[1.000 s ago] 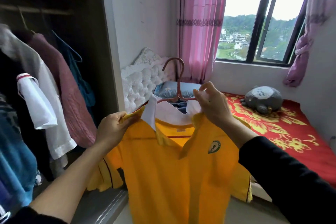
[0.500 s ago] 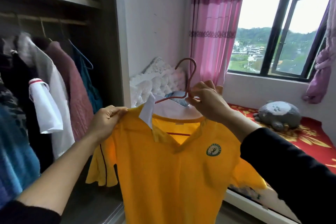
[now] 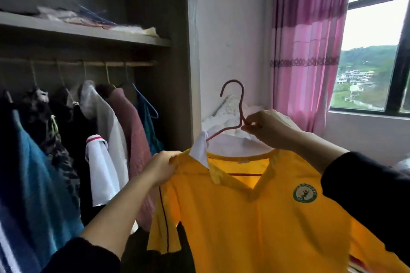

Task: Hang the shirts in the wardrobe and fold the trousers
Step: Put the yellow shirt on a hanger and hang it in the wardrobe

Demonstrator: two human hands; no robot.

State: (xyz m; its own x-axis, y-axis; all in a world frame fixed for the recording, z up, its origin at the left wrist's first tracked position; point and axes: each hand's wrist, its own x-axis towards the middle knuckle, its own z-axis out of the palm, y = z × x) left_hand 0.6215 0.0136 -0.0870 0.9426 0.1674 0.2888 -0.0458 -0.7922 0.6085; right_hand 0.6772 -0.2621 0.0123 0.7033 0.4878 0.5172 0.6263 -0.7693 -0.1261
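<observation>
**Risk: yellow shirt [image 3: 255,217] may slip off red hanger [image 3: 241,106]**

My right grip [image 3: 270,128] pinches the hanger's neck and my left grip [image 3: 163,168] pinches the shirt's shoulder, mid-frame, right of the wardrobe [image 3: 190,73]. Letting the shoulder go early could drop it.

Thin, smooth yellow cloth with a faint sheen on the shirt [image 3: 255,217] gripped by the left hand [image 3: 163,168]; matt white cloth at its collar [image 3: 199,148]. Pinched in the right hand [image 3: 269,128], a slim hanger [image 3: 240,104], smooth reddish coating, plastic-looking. Left of the left hand, matt grey wood-grain shelf [image 3: 88,33] and nubbly maroon knit [image 3: 133,131]. Beyond the right hand, thin pink curtain [image 3: 308,51] cloth.
</observation>
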